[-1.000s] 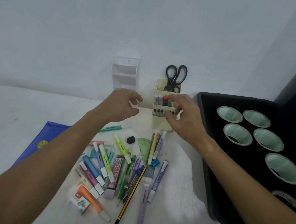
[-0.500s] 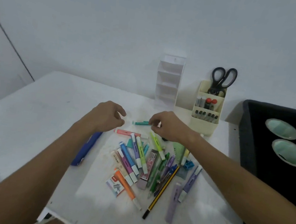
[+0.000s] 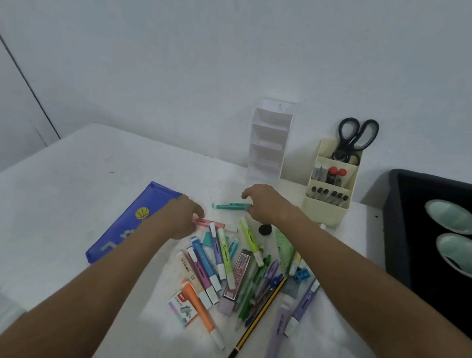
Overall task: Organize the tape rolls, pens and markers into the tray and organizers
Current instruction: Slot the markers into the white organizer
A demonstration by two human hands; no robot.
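A pile of pens, markers and highlighters [image 3: 226,267] lies on the white table. My right hand [image 3: 267,204] arches over the right end of a teal pen [image 3: 229,206] and pinches it behind the pile. My left hand [image 3: 181,219] has its curled fingertips on the left end of a pink marker [image 3: 211,223]. At the back stand a cream organizer [image 3: 325,211] with several pens and scissors [image 3: 354,137], and a clear tiered organizer [image 3: 266,153]. A black tray [image 3: 391,199] on the right holds tape rolls [image 3: 451,220].
A blue pencil case [image 3: 132,225] lies left of the pile, partly under my left forearm. A staples box [image 3: 181,308], a yellow-black pencil [image 3: 258,317] and a small black lump [image 3: 265,230] lie among the pens. The wall is close behind the organizers.
My right hand left the cream organizer and came down onto the teal pen. My left hand dropped from the table's back to the pink marker. The view swung left.
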